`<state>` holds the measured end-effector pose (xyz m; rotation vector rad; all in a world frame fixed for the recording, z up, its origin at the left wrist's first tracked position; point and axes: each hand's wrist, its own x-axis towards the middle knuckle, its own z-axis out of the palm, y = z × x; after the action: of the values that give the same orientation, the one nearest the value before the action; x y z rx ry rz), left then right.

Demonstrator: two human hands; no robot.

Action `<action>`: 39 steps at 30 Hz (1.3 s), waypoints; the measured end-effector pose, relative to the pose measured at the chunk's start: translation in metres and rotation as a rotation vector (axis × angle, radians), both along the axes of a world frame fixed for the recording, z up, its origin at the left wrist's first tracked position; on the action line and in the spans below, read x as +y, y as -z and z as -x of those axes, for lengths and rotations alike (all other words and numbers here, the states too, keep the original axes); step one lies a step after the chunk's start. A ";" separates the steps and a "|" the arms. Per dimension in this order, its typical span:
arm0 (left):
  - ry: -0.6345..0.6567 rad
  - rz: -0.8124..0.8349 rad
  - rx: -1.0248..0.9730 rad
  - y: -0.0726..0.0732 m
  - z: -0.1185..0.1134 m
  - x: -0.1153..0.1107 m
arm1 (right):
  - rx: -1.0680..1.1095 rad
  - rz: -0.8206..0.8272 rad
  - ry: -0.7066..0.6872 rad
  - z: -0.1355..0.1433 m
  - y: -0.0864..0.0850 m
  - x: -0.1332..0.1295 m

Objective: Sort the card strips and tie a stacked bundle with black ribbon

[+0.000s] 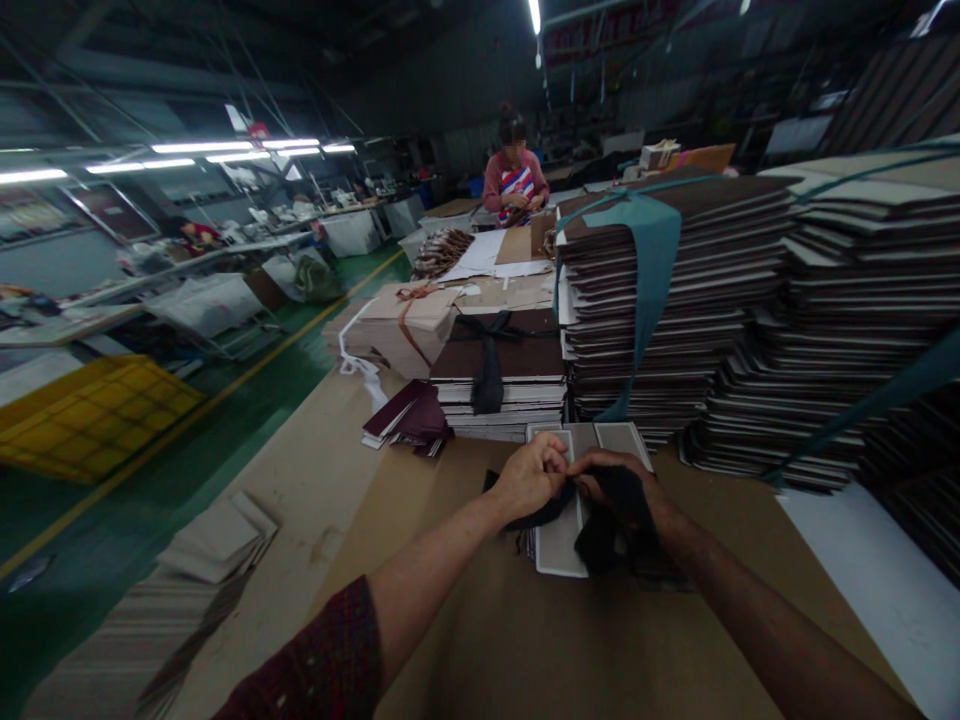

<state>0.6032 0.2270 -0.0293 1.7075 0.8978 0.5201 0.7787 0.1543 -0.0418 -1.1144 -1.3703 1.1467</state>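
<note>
Both hands meet over a small stack of light grey panels (559, 548) on the brown board covering the table. My left hand (531, 478) has its fingers curled and pinched on a black cloth strip (541, 514), which hangs below it. Close beside it, my right hand (611, 478) is closed on the same black cloth, whose dark folds drape over the palm and down across the panels. The fingertips of the two hands nearly touch. Fine detail of the cloth between them is too dark to make out.
Tall strapped stacks of dark panels (675, 290) rise at the right. Behind the hands stand a black-tied stack (499, 375) and maroon pieces (412, 415). Beige panels (217, 540) lie at left. A person (516, 180) works across the table; a yellow bin (97, 415) is on the floor.
</note>
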 end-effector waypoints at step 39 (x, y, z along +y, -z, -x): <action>0.479 -0.837 0.699 -0.060 0.016 0.027 | -0.925 -0.267 0.206 -0.003 0.005 -0.033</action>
<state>0.5875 0.2536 0.0303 2.8715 0.7222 -0.0849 0.7818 0.1211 -0.0466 -1.6208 -1.9546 0.2441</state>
